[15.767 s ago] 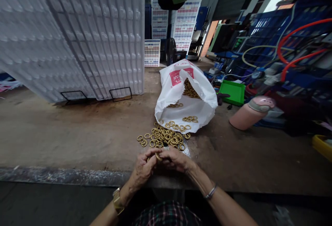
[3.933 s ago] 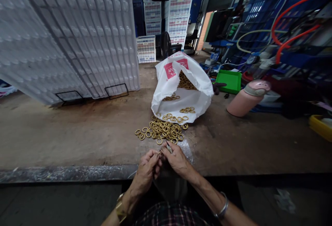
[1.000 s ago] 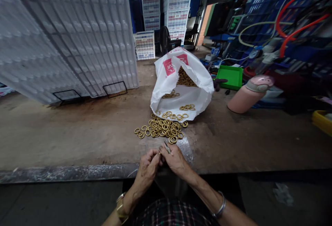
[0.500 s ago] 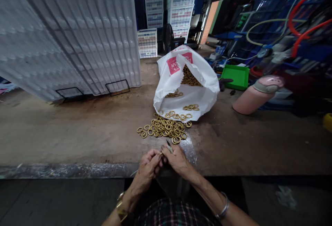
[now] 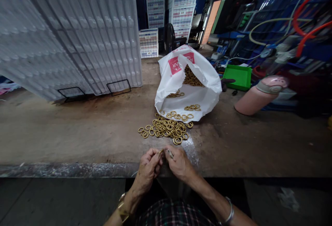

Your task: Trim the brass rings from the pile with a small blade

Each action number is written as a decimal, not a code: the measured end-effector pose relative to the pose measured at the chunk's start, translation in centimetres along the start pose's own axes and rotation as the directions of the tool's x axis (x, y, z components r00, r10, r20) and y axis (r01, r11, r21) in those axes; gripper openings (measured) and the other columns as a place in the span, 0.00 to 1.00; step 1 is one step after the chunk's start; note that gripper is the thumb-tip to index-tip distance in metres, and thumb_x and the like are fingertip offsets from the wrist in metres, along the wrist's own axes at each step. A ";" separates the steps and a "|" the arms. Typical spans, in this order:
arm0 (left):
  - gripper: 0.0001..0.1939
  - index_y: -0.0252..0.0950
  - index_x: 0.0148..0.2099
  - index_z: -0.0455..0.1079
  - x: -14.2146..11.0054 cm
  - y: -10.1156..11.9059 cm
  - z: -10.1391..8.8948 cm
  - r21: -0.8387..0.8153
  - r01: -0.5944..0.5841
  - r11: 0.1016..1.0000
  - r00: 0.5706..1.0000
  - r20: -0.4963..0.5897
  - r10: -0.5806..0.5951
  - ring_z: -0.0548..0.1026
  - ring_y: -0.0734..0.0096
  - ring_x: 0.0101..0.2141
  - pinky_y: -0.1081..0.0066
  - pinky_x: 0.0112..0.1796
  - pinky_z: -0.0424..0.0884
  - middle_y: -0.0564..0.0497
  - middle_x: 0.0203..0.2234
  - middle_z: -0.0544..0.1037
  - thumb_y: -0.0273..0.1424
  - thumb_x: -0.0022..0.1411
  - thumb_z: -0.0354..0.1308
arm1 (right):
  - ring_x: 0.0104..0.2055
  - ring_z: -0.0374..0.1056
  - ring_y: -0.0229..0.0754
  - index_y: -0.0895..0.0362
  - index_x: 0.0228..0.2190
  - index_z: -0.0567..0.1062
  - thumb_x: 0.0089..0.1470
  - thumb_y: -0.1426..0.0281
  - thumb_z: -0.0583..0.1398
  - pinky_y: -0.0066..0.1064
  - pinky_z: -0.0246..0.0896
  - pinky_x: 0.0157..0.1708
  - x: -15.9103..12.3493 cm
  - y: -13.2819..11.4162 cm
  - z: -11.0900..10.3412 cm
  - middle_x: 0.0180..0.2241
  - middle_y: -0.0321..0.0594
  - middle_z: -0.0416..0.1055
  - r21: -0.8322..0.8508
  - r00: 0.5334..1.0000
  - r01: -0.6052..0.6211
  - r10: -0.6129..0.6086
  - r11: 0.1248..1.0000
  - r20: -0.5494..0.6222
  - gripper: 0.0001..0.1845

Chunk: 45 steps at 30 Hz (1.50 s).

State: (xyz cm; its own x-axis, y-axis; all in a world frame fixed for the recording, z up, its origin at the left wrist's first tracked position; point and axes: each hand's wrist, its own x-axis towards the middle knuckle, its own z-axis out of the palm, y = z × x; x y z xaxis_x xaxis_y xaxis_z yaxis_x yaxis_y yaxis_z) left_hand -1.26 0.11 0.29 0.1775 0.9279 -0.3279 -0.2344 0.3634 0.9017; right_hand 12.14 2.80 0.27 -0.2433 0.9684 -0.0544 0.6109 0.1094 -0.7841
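My left hand (image 5: 148,169) and my right hand (image 5: 179,162) meet at the near edge of the workbench (image 5: 77,132), fingers pinched together. The left pinches a small brass ring (image 5: 161,152), mostly hidden. A thin metal tool (image 5: 169,153) pokes out of the right hand's fingers beside the ring. Just beyond the hands lies a loose pile of brass rings (image 5: 167,129). Behind it a white plastic bag (image 5: 188,80) lies open on its side, with more rings spilling out.
A stack of white moulded trays (image 5: 70,35) leans at the left on black wire stands. A pink flask (image 5: 256,96) lies at the right, a green tray (image 5: 238,77) behind it. White crates (image 5: 181,15), hoses and blue racks fill the back.
The hands stay together at the bench edge, working the ring with small finger movements. The view has shifted slightly. The pile and bag have not moved.
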 end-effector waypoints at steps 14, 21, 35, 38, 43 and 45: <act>0.21 0.35 0.30 0.59 -0.3 0.3 0.7 0.107 0.017 0.994 0.995 -0.100 -0.006 0.51 0.84 0.15 0.79 0.17 0.46 0.60 0.16 0.60 0.50 0.52 0.53 | 0.30 0.68 0.40 0.56 0.35 0.69 0.44 0.80 0.50 0.29 0.45 0.26 -0.8 -0.7 -0.2 0.28 0.40 0.74 -0.452 0.996 0.015 0.028 0.892 0.089 0.17; 0.21 0.35 0.28 0.59 -0.2 0.5 0.5 0.167 -0.027 0.986 0.995 -0.087 0.042 0.52 0.83 0.15 0.78 0.17 0.48 0.60 0.16 0.59 0.50 0.51 0.54 | 0.32 0.69 0.42 0.57 0.37 0.68 0.46 0.79 0.50 0.29 0.45 0.27 -0.7 -1.5 -0.8 0.29 0.42 0.74 -0.506 0.981 0.016 0.084 0.862 0.173 0.16; 0.16 0.34 0.29 0.64 -2.4 1.2 0.6 -0.157 0.090 0.983 0.992 0.107 -0.074 0.55 0.83 0.15 0.80 0.16 0.51 0.57 0.16 0.62 0.43 0.57 0.53 | 0.32 0.68 0.40 0.56 0.37 0.67 0.44 0.81 0.51 0.29 0.48 0.28 0.0 1.5 -1.6 0.31 0.39 0.74 -0.499 0.992 -0.082 0.021 0.863 -0.126 0.17; 0.16 0.32 0.30 0.65 -1.7 0.7 0.5 -0.226 0.139 0.964 0.989 0.084 -0.123 0.57 0.83 0.16 0.80 0.16 0.53 0.56 0.17 0.64 0.43 0.56 0.54 | 0.33 0.68 0.42 0.57 0.43 0.65 0.49 0.77 0.51 0.29 0.49 0.29 0.3 2.4 -2.7 0.33 0.41 0.74 -0.495 0.967 -0.176 0.055 0.851 -0.248 0.17; 0.13 0.36 0.36 0.64 -1.4 0.6 0.9 -0.356 0.175 0.918 0.984 0.067 -0.162 0.62 0.81 0.17 0.80 0.15 0.55 0.54 0.24 0.70 0.37 0.50 0.61 | 0.36 0.68 0.43 0.57 0.44 0.64 0.51 0.75 0.51 0.30 0.51 0.31 0.6 2.7 -3.6 0.37 0.43 0.72 -0.536 0.969 -0.216 0.110 0.816 -0.223 0.16; 0.14 0.36 0.38 0.65 -1.2 0.7 0.9 -0.406 0.211 0.889 0.978 0.086 -0.193 0.65 0.80 0.19 0.80 0.16 0.56 0.53 0.24 0.70 0.35 0.49 0.61 | 0.36 0.67 0.42 0.56 0.42 0.66 0.52 0.75 0.51 0.29 0.51 0.32 0.7 2.7 -3.6 0.36 0.42 0.72 -0.533 0.967 -0.225 0.120 0.816 -0.223 0.14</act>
State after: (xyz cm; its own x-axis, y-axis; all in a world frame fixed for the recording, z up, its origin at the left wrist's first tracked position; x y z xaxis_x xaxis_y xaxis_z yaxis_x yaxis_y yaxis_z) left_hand -0.74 -0.84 1.61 0.3007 0.8299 -0.4699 -0.5588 0.5526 0.6183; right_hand 16.30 4.56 0.35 0.0066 0.9999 -0.0089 0.9544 -0.0089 -0.2984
